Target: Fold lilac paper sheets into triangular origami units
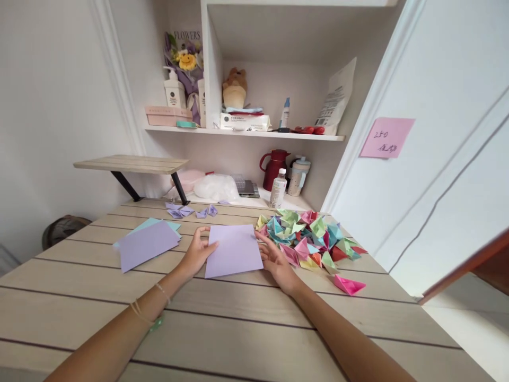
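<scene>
A flat lilac sheet of paper (234,251) is between my two hands above the wooden table. My left hand (199,252) pinches its left edge, thumb on top. At the right edge, my right hand (276,263) has its fingers spread, with fingertips against or just behind the sheet; no grip shows there. To the left lies a small stack of lilac and light blue paper sheets (149,246). A pile of folded paper boats (298,233) in many colours sits right of my right hand, with one bright pink paper boat (349,285) nearest me.
Several lilac folded pieces (181,211) lie at the table's back left, near a small raised wooden stand (131,164). Behind the pile stand a plastic bottle (278,189), a red jug (274,168) and a tumbler (298,176). A shelf (246,133) spans above the back.
</scene>
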`<state>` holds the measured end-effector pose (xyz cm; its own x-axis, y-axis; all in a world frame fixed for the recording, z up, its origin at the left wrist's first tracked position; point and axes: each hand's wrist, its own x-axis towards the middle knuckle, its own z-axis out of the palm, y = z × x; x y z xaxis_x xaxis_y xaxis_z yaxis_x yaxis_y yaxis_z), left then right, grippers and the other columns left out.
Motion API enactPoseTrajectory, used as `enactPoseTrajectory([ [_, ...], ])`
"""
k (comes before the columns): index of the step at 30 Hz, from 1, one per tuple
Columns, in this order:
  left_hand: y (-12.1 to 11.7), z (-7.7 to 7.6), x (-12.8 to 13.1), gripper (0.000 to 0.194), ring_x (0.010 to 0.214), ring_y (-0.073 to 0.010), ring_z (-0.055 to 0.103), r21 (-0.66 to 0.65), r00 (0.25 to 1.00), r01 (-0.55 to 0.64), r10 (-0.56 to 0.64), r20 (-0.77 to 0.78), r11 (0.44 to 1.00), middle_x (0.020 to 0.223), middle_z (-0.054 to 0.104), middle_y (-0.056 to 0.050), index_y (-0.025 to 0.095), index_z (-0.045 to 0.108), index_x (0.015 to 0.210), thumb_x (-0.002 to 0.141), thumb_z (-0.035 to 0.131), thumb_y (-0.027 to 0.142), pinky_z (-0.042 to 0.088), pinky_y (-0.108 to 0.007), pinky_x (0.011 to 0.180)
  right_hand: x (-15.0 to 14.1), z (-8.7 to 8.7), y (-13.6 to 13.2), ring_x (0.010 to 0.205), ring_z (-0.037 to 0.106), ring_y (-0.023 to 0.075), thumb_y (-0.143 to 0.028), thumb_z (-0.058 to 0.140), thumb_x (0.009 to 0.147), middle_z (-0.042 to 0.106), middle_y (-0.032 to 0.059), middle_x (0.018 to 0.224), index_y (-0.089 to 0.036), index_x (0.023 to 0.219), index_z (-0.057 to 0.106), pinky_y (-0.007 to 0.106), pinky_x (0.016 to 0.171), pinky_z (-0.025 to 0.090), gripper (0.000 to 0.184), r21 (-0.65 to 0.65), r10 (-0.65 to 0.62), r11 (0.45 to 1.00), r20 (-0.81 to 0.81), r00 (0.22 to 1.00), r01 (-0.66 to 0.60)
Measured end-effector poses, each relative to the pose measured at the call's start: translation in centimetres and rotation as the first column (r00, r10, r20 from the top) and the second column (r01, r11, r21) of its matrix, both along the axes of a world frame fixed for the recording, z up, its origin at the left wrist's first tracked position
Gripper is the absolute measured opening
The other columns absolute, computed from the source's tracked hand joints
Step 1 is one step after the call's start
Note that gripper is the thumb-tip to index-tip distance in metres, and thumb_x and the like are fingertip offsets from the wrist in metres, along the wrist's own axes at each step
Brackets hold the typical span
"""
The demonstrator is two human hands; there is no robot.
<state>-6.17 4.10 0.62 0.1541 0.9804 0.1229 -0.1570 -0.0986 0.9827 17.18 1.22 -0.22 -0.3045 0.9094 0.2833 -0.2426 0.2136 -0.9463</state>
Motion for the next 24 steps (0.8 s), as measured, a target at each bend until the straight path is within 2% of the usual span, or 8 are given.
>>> enactPoseTrajectory([
  [2, -0.1, 0.1, 0.2, 0.064, 0.061, -0.018, 0.064, -0.027, 1.0, -0.012, 0.013, 0.024, 1.0, 0.079, 0.068, -0.002, 0.026, 0.027, 0.113, 0.064, 0.068, 0.035, 0.049, -0.031, 0.058, -0.1, 0.2, 0.0, 0.094, 0.056, 0.0169, -0.017, 0.06, 0.067, 0.054, 0.0061, 0.117, -0.028, 0.126, 0.04, 0.031, 0.081, 0.044, 0.063, 0.076, 0.038, 0.996, 0.063, 0.997, -0.043],
  [4, -0.2, 0.3, 0.5, 0.066, 0.059, -0.0171, 0.064, -0.059, 1.0, -0.01, 0.011, 0.004, 0.998, 0.082, 0.068, -0.003, 0.027, 0.029, 0.116, 0.063, 0.068, 0.036, 0.049, -0.029, 0.055, -0.1, 0.4, 0.0, 0.098, 0.055, 0.0183, -0.018, 0.061, 0.067, 0.053, 0.006, 0.118, -0.027, 0.119, 0.049, 0.033, 0.083, 0.043, 0.054, 0.09, 0.06, 0.993, 0.163, 0.985, -0.075],
  [9, -0.9, 0.4, 0.9, 0.039, 0.08, -0.0223, 0.062, -0.055, 0.984, 0.092, -0.099, -0.146, 0.994, 0.091, 0.067, -0.009, 0.017, 0.062, 0.095, 0.065, 0.065, 0.041, 0.047, -0.027, 0.066, -0.1, 0.2, 0.2, 0.099, 0.054, 0.0221, -0.028, 0.068, 0.065, 0.061, 0.0053, 0.105, -0.024, 0.088, 0.068, 0.036, 0.088, 0.041, 0.023, 0.14, -0.123, 0.986, 0.266, 0.956, 0.088],
  [11, -1.1, 0.4, 0.8, 0.05, 0.094, -0.0266, 0.058, -0.047, 0.975, 0.192, -0.196, -0.102, 0.98, 0.101, 0.065, -0.011, 0.015, 0.063, 0.1, 0.061, 0.067, 0.047, 0.045, -0.031, 0.077, 0.0, -0.1, 0.3, 0.099, 0.054, 0.0226, -0.031, 0.067, 0.067, 0.063, 0.0054, 0.102, -0.023, 0.087, 0.069, 0.038, 0.089, 0.04, 0.021, 0.107, -0.169, 0.983, 0.244, 0.955, 0.147],
  [14, -1.0, 0.6, 0.5, 0.079, 0.112, -0.0316, 0.047, -0.004, 0.934, 0.357, -0.357, 0.0, 0.934, 0.117, 0.056, -0.014, 0.015, 0.057, 0.113, 0.045, 0.074, 0.052, 0.036, -0.037, 0.093, 0.1, -0.5, 0.4, 0.093, 0.057, 0.0226, -0.034, 0.066, 0.068, 0.065, 0.0061, 0.097, -0.022, 0.085, 0.069, 0.039, 0.085, 0.044, 0.021, 0.013, -0.172, 0.985, 0.169, 0.97, 0.172],
  [18, -0.9, 0.7, 0.5, 0.097, 0.12, -0.0356, 0.037, 0.018, 0.878, 0.476, -0.476, 0.058, 0.879, 0.128, 0.046, -0.015, 0.018, 0.054, 0.116, 0.028, 0.079, 0.049, 0.037, -0.043, 0.093, 0.3, -0.8, 0.7, 0.082, 0.061, 0.021, -0.035, 0.07, 0.063, 0.068, 0.0051, 0.086, -0.021, 0.088, 0.069, 0.037, 0.075, 0.049, 0.029, -0.134, -0.144, 0.98, 0.028, 0.989, 0.147],
  [21, -1.1, 0.5, 0.7, 0.085, 0.113, -0.0331, 0.046, -0.005, 0.912, 0.411, -0.411, 0.01, 0.912, 0.126, 0.048, -0.013, 0.022, 0.055, 0.115, 0.036, 0.083, 0.033, 0.043, -0.041, 0.086, 0.4, -0.8, 0.8, 0.077, 0.063, 0.0206, -0.036, 0.069, 0.063, 0.068, 0.0047, 0.081, -0.019, 0.089, 0.068, 0.037, 0.072, 0.05, 0.031, -0.194, -0.124, 0.974, -0.021, 0.992, 0.117],
  [24, -1.3, 0.3, 0.9, 0.045, 0.094, -0.026, 0.059, -0.018, 0.968, 0.223, -0.223, -0.114, 0.975, 0.105, 0.063, -0.009, 0.019, 0.067, 0.094, 0.05, 0.078, 0.023, 0.047, -0.034, 0.079, 0.5, -0.7, 0.7, 0.081, 0.062, 0.0205, -0.032, 0.073, 0.058, 0.068, 0.0045, 0.087, -0.02, 0.083, 0.069, 0.034, 0.075, 0.048, 0.029, -0.125, -0.132, 0.982, 0.084, 0.988, 0.142],
])
